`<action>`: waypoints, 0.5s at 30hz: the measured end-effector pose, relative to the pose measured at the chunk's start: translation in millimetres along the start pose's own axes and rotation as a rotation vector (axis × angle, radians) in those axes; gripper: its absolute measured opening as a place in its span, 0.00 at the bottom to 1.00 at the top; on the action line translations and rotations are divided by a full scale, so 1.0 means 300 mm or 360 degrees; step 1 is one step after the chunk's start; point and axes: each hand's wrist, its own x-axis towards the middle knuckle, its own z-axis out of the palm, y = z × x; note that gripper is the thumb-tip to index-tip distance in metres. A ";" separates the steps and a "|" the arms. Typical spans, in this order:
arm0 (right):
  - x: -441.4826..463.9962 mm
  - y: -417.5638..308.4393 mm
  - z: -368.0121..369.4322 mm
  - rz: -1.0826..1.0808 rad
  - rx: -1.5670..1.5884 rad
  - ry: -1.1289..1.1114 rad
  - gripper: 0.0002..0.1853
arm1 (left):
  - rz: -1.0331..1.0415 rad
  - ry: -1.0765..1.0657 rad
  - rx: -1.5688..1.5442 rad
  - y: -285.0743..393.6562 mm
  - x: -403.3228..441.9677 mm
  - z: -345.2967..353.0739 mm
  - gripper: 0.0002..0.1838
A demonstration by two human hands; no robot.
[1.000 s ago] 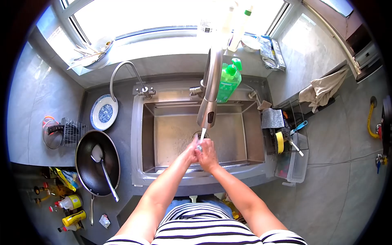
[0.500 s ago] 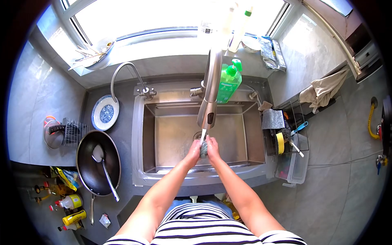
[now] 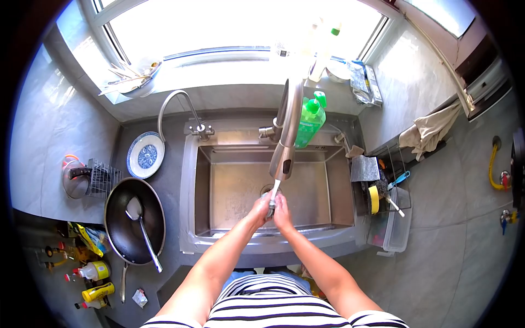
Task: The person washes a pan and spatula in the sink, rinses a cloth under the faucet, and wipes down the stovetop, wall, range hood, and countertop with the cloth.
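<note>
Over the sink [image 3: 188, 213], my left hand [image 3: 261, 210] and my right hand [image 3: 282, 212] are close together under the running tap [image 3: 282, 159]. White water [image 3: 275, 188] falls from its spout onto my fingers. Between my palms is a small greyish, wet-looking thing [image 3: 270, 212]; most of it is hidden, so its kind cannot be made out. Both hands are closed around it, the left on one side and the right on the other. Behind my hands, the drain is partly covered.
A green pump bottle [image 3: 310, 121] stands behind the sink. On the left counter are a blue-and-white plate [image 3: 146, 155] and a black wok [image 3: 124, 240] with a metal spatula [image 3: 143, 232]. To the right hangs a wire rack [image 3: 391, 164] with a yellow sponge [image 3: 374, 200].
My hands still hold the small greyish thing under the stream, with the grip slightly shifted and the right hand more upright. The whole view has tilted a little, moving the sink lower.
</note>
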 end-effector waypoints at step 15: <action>0.426 -0.187 0.412 0.0873 0.1341 -0.0189 0.10 | 0.0478 -0.0068 -0.0288 0.333 -0.007 -0.372 0.16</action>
